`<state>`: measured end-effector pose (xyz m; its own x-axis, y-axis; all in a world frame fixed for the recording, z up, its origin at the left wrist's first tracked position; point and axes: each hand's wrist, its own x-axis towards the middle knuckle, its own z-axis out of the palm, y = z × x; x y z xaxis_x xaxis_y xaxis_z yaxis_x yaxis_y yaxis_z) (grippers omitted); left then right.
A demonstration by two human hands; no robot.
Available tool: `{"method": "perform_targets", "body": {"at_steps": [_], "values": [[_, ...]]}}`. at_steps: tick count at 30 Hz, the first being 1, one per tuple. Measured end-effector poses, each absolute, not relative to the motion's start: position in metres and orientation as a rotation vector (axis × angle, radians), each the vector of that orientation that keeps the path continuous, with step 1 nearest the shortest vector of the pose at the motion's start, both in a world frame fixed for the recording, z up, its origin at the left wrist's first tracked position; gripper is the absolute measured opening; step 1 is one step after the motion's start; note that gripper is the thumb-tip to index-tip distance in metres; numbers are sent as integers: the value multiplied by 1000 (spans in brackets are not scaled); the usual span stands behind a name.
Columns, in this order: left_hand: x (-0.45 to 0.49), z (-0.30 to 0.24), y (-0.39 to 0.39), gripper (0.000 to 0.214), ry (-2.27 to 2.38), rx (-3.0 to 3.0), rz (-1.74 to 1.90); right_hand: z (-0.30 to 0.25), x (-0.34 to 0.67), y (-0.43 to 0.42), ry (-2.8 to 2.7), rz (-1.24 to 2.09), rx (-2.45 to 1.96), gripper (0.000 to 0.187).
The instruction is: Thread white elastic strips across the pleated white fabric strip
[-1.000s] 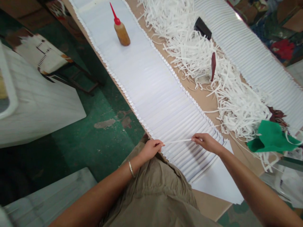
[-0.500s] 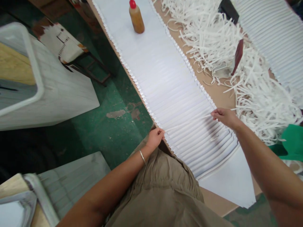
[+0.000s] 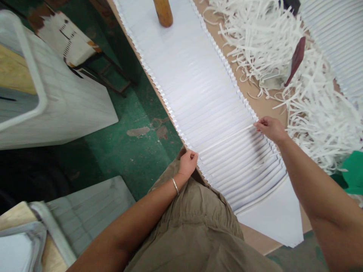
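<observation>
A thin white strip (image 3: 227, 138) runs taut across a long row of overlapping white sheets (image 3: 195, 87) on the table. My left hand (image 3: 189, 162), a bangle at its wrist, pinches the strip's near end at the table's left edge. At the other end, by the row's right edge, my right hand (image 3: 270, 128) pinches the strip between thumb and fingers. The sheets overlap like shingles, with small white tabs showing along both edges. Closest to me, the last sheet (image 3: 276, 215) lies fanned out with its corner over the table's end.
A large heap of loose white strips (image 3: 261, 41) covers the table's right side, with a dark red object (image 3: 296, 60) in it. A bottle of brown liquid (image 3: 163, 13) stands on the sheets. At left are a white bin (image 3: 70, 102) and a stool (image 3: 107, 73); a green object (image 3: 354, 172) is at right.
The view has shifted slightly, so the bottle now sits higher and is cut off. Both hands still pinch the strip; my right hand appears a little farther up along the row.
</observation>
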<state>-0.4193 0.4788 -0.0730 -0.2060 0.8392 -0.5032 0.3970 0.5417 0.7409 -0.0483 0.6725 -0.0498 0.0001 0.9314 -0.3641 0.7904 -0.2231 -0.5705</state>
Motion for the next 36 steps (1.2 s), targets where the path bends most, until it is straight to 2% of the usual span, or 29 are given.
{"method": "perform_targets", "body": {"at_steps": [7,13,36], "values": [[-418,-76,479,20,1841,1082,562,-58,-55,679,-1897,916,-2096,18],[-416,-73,481,18,1865,1106,500,-72,-55,681,-1993,708,-2088,20],[-412,-64,492,23,1960,1146,292,-82,-60,679,-2068,624,-2111,16]]}}
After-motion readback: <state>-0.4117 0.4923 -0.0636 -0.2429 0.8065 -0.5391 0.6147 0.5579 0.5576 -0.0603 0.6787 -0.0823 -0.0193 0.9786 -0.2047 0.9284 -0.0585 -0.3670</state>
